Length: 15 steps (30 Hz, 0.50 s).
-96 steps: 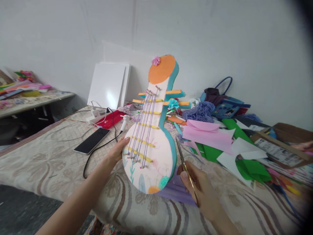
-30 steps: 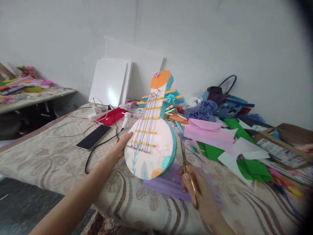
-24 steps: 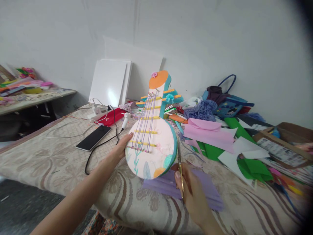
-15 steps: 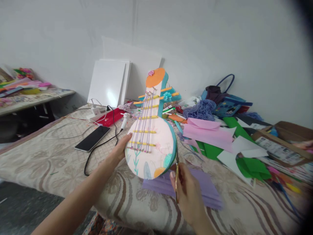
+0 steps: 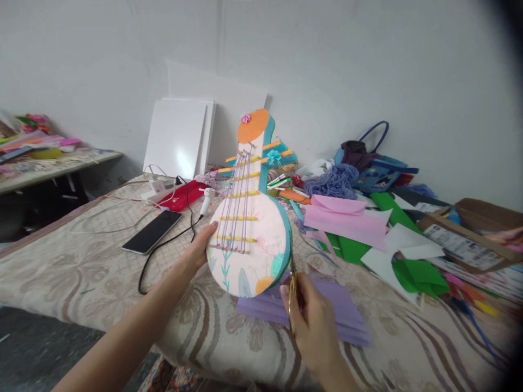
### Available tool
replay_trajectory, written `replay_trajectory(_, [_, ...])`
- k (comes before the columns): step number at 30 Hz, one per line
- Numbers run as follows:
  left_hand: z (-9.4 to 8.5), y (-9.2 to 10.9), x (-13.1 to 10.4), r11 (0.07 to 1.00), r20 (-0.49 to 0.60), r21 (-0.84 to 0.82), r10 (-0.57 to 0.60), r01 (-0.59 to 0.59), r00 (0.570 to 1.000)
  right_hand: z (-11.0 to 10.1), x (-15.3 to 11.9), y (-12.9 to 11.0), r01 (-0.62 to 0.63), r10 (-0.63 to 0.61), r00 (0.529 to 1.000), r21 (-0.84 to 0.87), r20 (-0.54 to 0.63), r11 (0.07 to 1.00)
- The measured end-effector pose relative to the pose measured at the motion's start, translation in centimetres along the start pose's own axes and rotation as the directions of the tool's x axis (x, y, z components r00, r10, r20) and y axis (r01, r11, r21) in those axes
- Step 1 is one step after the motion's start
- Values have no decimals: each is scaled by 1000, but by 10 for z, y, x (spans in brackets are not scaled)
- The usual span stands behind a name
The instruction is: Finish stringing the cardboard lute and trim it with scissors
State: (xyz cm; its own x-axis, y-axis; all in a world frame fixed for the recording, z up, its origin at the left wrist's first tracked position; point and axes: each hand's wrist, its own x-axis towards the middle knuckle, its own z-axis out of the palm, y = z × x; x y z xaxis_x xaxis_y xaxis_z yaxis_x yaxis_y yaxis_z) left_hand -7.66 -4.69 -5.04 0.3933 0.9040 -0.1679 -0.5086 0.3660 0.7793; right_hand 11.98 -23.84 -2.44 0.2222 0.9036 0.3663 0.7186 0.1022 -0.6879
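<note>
A handmade toy lute (image 5: 269, 228) stands tilted up in front of me, with a round drawn-on face, purple strings, yellow frets, a teal side and an orange head. My left hand (image 5: 203, 243) grips the left edge of its round body, the fingers hidden behind. In my right hand (image 5: 312, 313) are gold-handled scissors (image 5: 292, 294), their dark blades pointing up along the lute's lower right edge. Whether the blades touch the edge I cannot tell. Sheets of purple paper (image 5: 351, 316) lie on the table beneath the lute and my right hand.
On the patterned tablecloth (image 5: 102, 272) lie a phone (image 5: 152, 232), a glue gun (image 5: 207, 201) and cables to the left. Pink paper (image 5: 347, 222), green paper (image 5: 419, 277), blue yarn (image 5: 333, 181) and a cardboard box (image 5: 461, 245) fill the right. White boards (image 5: 175, 136) lean against the wall.
The whole view has shifted slightly, so everything sits a little further left. My grip on the lute and scissors is the same; the scissors have turned slightly beside the edge.
</note>
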Motion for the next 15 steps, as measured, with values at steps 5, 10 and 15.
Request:
replay_trajectory(5, [-1, -1, 1, 1000, 2, 3, 27, -27, 1000, 1, -1, 2, 29, -30, 999, -27, -36, 999])
replay_trajectory(10, [-4, -3, 3, 999, 57, -13, 51, -50, 997, 1, 0, 0, 48, -50, 996, -30, -78, 998])
replay_trajectory(15, [-3, -2, 3, 999, 51, -2, 41, -41, 998, 1, 1, 1, 59, -64, 993, -56, -102, 997])
